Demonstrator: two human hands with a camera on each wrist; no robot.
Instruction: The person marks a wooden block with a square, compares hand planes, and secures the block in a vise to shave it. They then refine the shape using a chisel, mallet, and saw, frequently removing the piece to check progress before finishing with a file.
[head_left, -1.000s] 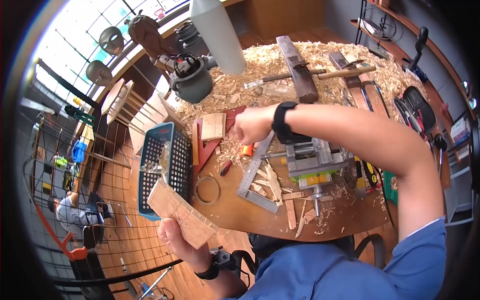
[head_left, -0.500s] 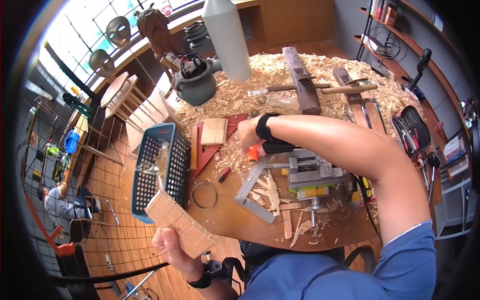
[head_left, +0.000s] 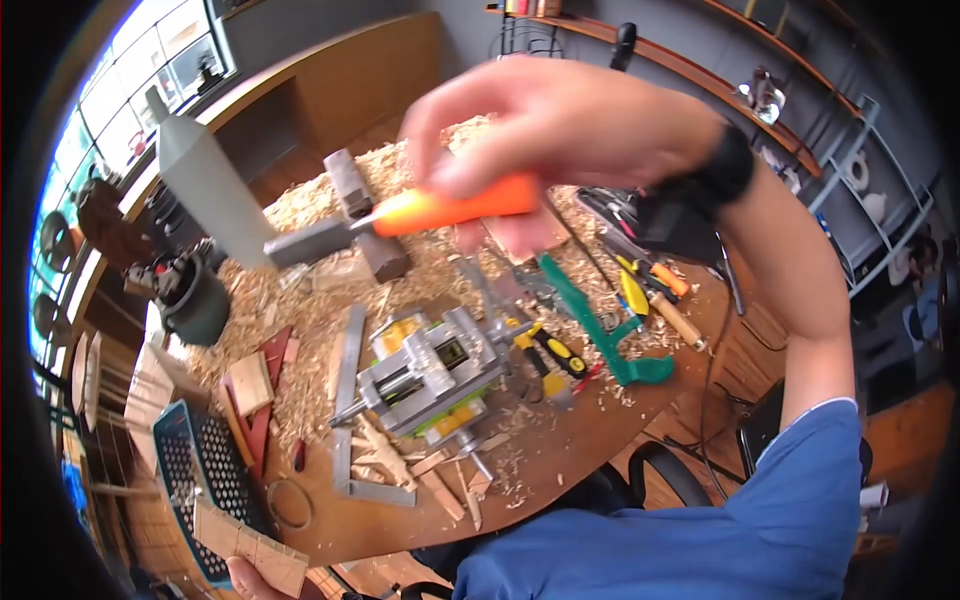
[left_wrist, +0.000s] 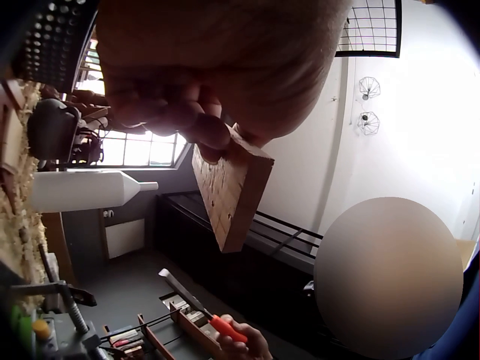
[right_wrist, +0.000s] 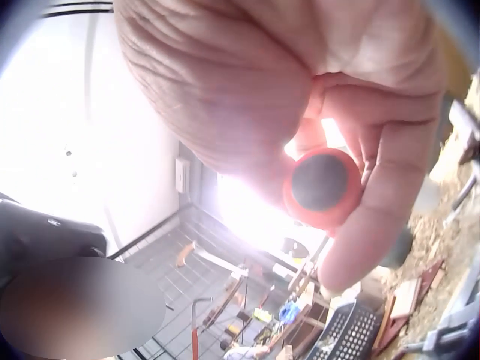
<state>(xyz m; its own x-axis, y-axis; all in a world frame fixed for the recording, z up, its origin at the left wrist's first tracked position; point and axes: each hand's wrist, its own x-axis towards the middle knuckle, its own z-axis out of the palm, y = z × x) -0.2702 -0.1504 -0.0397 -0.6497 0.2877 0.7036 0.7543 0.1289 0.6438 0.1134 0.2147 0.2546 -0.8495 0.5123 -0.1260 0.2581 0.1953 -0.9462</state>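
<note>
The right hand [head_left: 560,130] grips the orange handle [head_left: 455,205] of a chisel, raised above the bench in the head view, its grey blade [head_left: 310,243] pointing left. Seen from the right wrist, the fingers curl round that handle [right_wrist: 324,187], its dark butt end towards the camera. Low at the left of the head view, the left hand [head_left: 262,582] pinches a marked wooden block [head_left: 250,548] beside the teal basket [head_left: 200,480]. In the left wrist view the fingers hold the block [left_wrist: 231,187] at its upper end; the chisel [left_wrist: 191,300] shows further off.
A vise [head_left: 425,375] stands mid-bench, a metal square [head_left: 343,460] left of it. Right of it lie a green saw handle [head_left: 600,335] and yellow-handled tools. Behind are wood shavings [head_left: 310,200], a plane [head_left: 350,185], a white bottle [head_left: 210,185] and a pot [head_left: 195,305].
The right hand has risen from the bench and moved right, now with the orange-handled chisel in its grip. The head view has turned right; the left hand still holds the block.
</note>
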